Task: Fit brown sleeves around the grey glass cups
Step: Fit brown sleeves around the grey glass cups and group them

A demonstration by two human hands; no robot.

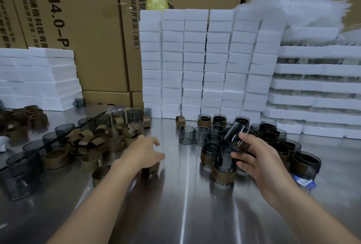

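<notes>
My right hand (pixel 252 158) grips a grey glass cup (pixel 235 133) with a brown sleeve on it, tilted above a cluster of sleeved cups (pixel 222 169) on the right of the steel table. Two bare grey cups (pixel 187 134) stand just left of that cluster. My left hand (pixel 145 152) hovers with spread, relaxed fingers over a brown sleeve (pixel 150 169) at the edge of a pile of loose brown sleeves (pixel 101 138); it holds nothing that I can see. A row of bare grey cups (pixel 64 129) runs behind the pile.
Stacks of white foam trays (pixel 195 64) wall off the back of the steel table (pixel 175 204), with more foam (pixel 39 76) at the left and cardboard boxes (pixel 78 19) behind. A blue-and-white packet (pixel 305 182) lies at the right.
</notes>
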